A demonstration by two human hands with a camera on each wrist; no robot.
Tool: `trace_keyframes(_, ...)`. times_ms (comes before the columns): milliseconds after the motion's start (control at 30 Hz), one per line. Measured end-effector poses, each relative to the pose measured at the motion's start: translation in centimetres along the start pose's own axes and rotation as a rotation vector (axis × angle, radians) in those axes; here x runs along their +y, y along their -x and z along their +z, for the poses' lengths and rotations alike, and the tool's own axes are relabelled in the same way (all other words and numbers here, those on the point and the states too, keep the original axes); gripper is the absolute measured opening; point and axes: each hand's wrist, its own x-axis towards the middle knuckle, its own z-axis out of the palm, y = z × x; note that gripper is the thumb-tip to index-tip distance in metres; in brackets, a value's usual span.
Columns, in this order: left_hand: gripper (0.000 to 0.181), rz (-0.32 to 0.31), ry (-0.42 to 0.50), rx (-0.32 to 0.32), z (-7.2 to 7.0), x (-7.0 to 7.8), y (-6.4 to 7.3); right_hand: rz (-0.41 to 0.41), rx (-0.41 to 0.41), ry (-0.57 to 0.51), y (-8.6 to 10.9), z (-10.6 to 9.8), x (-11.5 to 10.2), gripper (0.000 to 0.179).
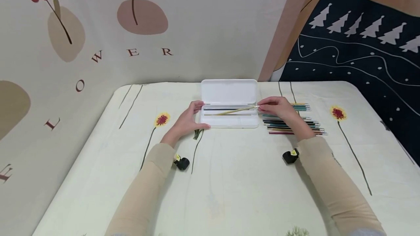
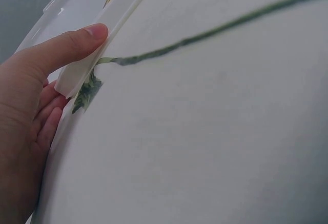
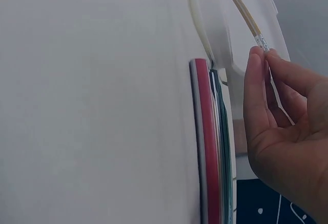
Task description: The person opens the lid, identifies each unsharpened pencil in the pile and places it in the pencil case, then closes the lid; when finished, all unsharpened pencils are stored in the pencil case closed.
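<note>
An open white plastic pencil case (image 1: 234, 121) lies at the back middle of the table, its lid (image 1: 229, 91) raised behind it. Inside are a dark pencil and another thin one. My left hand (image 1: 187, 120) grips the case's left end, the thumb on its front edge and the fingers at the side. Over the tray's right end, my right hand (image 1: 278, 108) pinches a gold-yellow pencil (image 3: 240, 6) by its silvery end between thumb and fingertips. The pencil slants across the tray, its other end lower to the left. Whether that end touches the tray I cannot tell.
Several pencils (image 1: 292, 125), dark, green and red, lie in a row right of the case, partly under my right wrist. The pale tablecloth (image 1: 229, 177) has printed flowers. A patterned wall sheet (image 1: 210, 39) rises behind; a dark tree-print cloth (image 1: 344, 46) hangs to the right.
</note>
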Motion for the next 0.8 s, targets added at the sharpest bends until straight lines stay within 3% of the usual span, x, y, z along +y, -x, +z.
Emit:
trace_keyframes(233,0.096,0.001,0.001,0.005,0.04,-0.06,-0.1,-0.056,-0.033,0.13,-0.19,0.71,-0.16,0.037)
trace_keyframes(433,0.097,0.0,0.003,0.006,0.09,-0.28,-0.21,-0.053,-0.028,0.223,-0.3,0.94,-0.06,0.036)
trace_keyframes(800,0.097,0.002,0.0,0.003,0.05,-0.19,-0.02,-0.025,-0.032,0.252,-0.26,0.95,-0.3,0.036)
